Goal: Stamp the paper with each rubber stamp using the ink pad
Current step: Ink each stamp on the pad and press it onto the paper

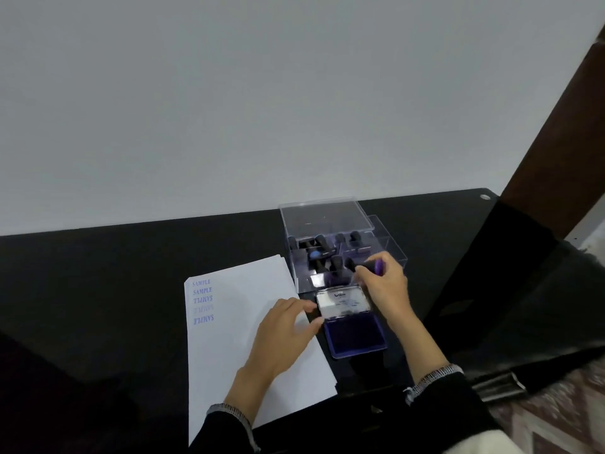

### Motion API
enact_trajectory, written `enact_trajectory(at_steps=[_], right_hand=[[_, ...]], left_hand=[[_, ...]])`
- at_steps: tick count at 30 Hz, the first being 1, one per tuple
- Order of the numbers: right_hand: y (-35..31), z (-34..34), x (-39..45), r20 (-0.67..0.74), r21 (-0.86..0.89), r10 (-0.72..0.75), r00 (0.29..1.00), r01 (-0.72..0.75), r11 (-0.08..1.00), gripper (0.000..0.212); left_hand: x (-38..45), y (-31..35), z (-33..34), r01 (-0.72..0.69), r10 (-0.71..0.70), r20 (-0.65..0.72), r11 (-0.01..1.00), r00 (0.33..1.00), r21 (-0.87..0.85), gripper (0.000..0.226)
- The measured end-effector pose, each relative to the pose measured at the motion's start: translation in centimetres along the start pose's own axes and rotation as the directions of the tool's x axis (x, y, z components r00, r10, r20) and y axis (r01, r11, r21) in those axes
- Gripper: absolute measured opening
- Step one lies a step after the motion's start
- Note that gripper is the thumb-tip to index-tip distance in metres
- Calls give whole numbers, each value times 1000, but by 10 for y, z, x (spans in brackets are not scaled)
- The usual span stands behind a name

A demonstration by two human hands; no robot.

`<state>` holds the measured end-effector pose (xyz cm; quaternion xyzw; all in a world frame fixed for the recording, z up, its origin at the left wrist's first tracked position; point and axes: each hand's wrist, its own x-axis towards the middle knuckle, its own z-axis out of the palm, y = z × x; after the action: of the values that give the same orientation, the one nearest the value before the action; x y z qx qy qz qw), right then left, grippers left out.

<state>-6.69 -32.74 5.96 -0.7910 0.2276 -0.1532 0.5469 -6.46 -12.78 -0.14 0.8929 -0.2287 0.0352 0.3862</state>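
Note:
A white sheet of paper lies on the black table, with several blue "SAMPLE" prints near its far left corner. My left hand rests on the paper's right edge, its fingertips touching the open ink pad at the lid hinge. The pad's lid stands up behind the purple ink surface. My right hand grips a dark rubber stamp with a purple end, above the front of the clear stamp box. Several more dark stamps lie inside the box.
The box's clear lid stands open at the back. The black table runs to a white wall behind. A dark wooden post rises at the right, and patterned floor shows at the lower right.

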Motion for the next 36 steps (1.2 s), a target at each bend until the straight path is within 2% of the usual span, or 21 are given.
enact_trajectory(at_steps=[3, 6, 8, 11, 18, 23, 25, 27, 29, 32, 36], right_hand=[[25, -13, -17, -75, 19, 67, 995, -66, 998, 19], [40, -14, -30, -54, 49, 112, 992, -109, 993, 17], [42, -13, -36, -30, 77, 105, 994, -103, 992, 10], [42, -10, -38, -37, 88, 92, 995, -89, 992, 11], [40, -2, -32, -36, 17, 67, 997, -66, 998, 20], [40, -4, -34, 3, -69, 13, 1000, -12, 998, 15], [37, -6, -38, 59, -108, -57, 997, 63, 992, 7], [32, -7, -42, 173, -133, -94, 980, 118, 984, 5], [28, -7, -43, 281, -171, -86, 956, 138, 975, 3], [25, -6, -43, 358, -251, -89, 929, 188, 950, 9], [19, -4, -41, 452, -424, -133, 882, 344, 838, 10]], left_hand=[[-3, 3, 1, -15, -24, 225, 985, 974, 172, 78], [-8, 5, 8, -32, -43, 281, 967, 959, 254, 98], [-9, 6, 11, -24, -51, 272, 964, 961, 265, 100], [-10, 8, 12, 2, -75, 271, 966, 960, 258, 100], [-8, 5, 16, -3, -77, 262, 956, 962, 292, 100], [-11, 3, 17, -1, -72, 261, 963, 963, 269, 99], [-11, 1, 15, -3, -65, 269, 970, 961, 243, 99], [-12, -1, 13, -8, -57, 271, 972, 961, 234, 99], [-14, -3, 13, -19, -48, 273, 971, 961, 240, 97], [-18, -4, 13, -36, -35, 271, 967, 962, 253, 92], [-20, -5, 15, -34, -35, 253, 964, 967, 262, 85]])
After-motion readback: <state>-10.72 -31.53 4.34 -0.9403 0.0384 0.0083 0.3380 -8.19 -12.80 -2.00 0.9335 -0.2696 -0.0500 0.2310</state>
